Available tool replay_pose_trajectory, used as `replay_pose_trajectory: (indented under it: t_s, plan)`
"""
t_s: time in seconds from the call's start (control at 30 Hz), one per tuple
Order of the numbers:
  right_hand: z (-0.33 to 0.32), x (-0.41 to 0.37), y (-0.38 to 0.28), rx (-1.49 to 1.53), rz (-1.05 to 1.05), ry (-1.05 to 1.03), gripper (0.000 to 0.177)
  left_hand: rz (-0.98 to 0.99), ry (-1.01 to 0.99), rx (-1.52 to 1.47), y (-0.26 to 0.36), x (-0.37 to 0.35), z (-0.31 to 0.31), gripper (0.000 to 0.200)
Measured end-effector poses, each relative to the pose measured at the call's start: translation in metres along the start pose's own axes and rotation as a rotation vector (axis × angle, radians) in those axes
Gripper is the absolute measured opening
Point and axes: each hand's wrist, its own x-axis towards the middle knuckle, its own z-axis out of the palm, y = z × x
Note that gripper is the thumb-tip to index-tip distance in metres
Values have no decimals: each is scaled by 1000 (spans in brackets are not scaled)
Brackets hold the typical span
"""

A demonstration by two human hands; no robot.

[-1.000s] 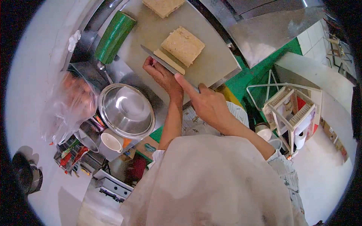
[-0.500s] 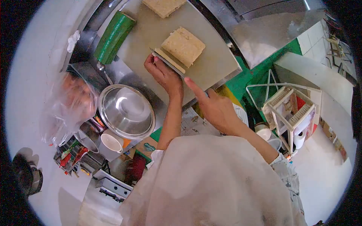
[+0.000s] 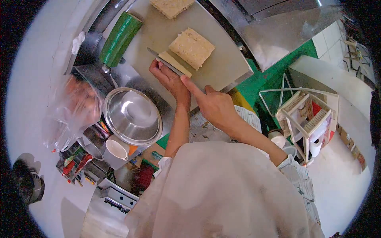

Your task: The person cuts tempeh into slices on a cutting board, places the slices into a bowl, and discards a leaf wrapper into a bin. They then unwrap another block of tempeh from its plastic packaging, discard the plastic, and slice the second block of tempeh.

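My right hand [image 3: 214, 104] is wrapped round the handle of a knife [image 3: 172, 62], its index finger stretched along the blade. Fingers of my left hand [image 3: 170, 80] are bent against the near side of the blade. On the blade's far side lies a thin pale slice [image 3: 175, 64]. Just beyond it, apart from the slice, a block of tempeh-like food [image 3: 192, 48] rests on the cutting board [image 3: 226, 59]. A second such block [image 3: 171, 7] is at the board's far edge. Whether my left fingertips hold anything is hidden.
A green wrapped roll [image 3: 121, 39] lies at the board's left. Left of my arms are a steel bowl [image 3: 133, 116], a white cup [image 3: 117, 148] and a plastic bag [image 3: 73, 109] with orange contents. A pale rack [image 3: 304, 119] stands at the right.
Both hands and the knife have moved slightly left, with the slice. The gap between the slice and the block has widened.
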Motion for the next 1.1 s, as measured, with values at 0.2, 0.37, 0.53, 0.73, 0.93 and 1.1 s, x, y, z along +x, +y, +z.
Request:
replay_pose_trajectory:
  t_s: [0.2,0.37,0.53,0.73,0.93,1.1]
  plan:
    - [-8,-18,0,30,79,-42,70,34,-9,41,-3,-6,5,33]
    - [-7,-36,6,189,230,-90,59,44,-50,-18,-6,-9,8,34]
    - [-6,-45,12,314,231,-66,53,101,-41,76,0,-9,7,33]
    - [-3,-44,14,305,191,-23,52,24,-58,-27,-8,-9,8,34]
    - [-4,-36,13,165,184,-95,55,36,-68,8,-12,-9,8,34]
    - [0,-33,17,154,122,-106,71,17,-55,14,-12,-8,6,35]
